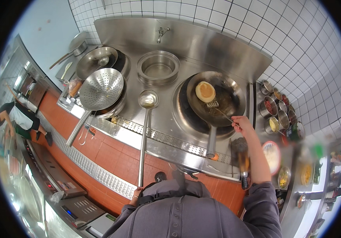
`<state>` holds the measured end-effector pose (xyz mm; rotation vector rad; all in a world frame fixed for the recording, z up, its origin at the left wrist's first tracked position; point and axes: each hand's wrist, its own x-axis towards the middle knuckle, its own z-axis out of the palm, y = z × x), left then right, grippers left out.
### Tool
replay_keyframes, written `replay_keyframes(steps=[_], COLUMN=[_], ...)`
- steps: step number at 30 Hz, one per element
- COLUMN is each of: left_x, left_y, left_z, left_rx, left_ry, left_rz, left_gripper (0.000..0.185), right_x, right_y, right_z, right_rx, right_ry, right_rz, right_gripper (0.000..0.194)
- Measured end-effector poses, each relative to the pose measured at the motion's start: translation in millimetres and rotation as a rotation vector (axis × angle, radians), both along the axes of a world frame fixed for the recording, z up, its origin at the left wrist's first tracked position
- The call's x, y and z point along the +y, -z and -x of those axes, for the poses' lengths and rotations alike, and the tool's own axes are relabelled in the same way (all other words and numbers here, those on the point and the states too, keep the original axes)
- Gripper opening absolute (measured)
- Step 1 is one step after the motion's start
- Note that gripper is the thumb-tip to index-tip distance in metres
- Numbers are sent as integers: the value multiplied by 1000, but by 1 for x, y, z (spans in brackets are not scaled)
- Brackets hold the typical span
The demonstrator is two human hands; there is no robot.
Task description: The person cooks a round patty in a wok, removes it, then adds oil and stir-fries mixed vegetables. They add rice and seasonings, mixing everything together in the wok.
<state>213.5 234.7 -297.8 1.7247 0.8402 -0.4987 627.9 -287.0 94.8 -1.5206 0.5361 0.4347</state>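
Observation:
My right hand [240, 124] grips the handle of a metal slotted turner [212, 104], whose head rests in a wok [233, 89] on the right burner. A round, flat bread or pancake [205, 91], browned in the middle, lies in the wok against the turner's head. The wok's thick metal handle [212, 142] points toward me, with no hand on it. My left hand [137, 192] is low at my side, at the lower end of a long-handled steel ladle [143, 142]; my clothing partly hides it, and its grip is unclear. The ladle's bowl rests on the steel stove top.
A perforated strainer [102, 89], another wok [96, 59] and a steel pot [158, 64] occupy the stove's left and middle. Ingredient tins [268, 107], a white bowl with a red rim [271, 157] and a bottle [243, 163] stand right. A person [18, 116] is at far left.

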Motion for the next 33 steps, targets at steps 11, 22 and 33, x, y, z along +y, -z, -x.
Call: replay_keyframes(steps=[11,22,33], left_x=[-5,0,-1], left_y=[-11,1,4], left_z=[-1,-10,-4], left_rx=[6,-13,-16], left_ry=[-13,6,-118], left_rz=[-20,15,149], left_gripper=[21,23,18], right_x=[-25,0,0], right_y=[29,9,-25], right_z=[-16,10,46], right_rx=[-638,-589,-627], right_ry=[-105,-511,-541], right_rz=[1099,1528,1216], right_gripper=[35,42,38])
